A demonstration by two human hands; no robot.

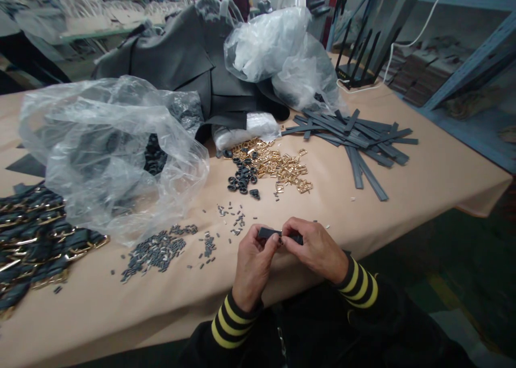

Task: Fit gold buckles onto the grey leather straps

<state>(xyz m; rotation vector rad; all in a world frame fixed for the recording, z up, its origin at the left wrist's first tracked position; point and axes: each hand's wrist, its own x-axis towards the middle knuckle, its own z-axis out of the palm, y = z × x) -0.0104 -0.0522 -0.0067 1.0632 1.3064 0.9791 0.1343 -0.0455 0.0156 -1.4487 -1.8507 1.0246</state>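
Note:
Near the table's front edge, a short dark strap (265, 232) is held between both hands. My left hand (255, 263) pinches its left part between thumb and fingers. Closed on the strap's right end is my right hand (316, 248), its fingertips meeting the left thumb. Whatever lies between the fingertips is too small to make out. Beyond the hands lie a heap of gold-coloured buckles (282, 166) and a cluster of dark loops (243, 177). Small dark pieces (155, 252) are piled to the left, with others scattered toward my hands.
Long dark strips (363, 136) lie crisscrossed at back right, near a black router (357, 75). A clear plastic bag (116, 190) bulges at left, beside dark straps with gold buckles (36, 244). Dark sheet material (169, 56) and another plastic bag (268, 45) stand behind.

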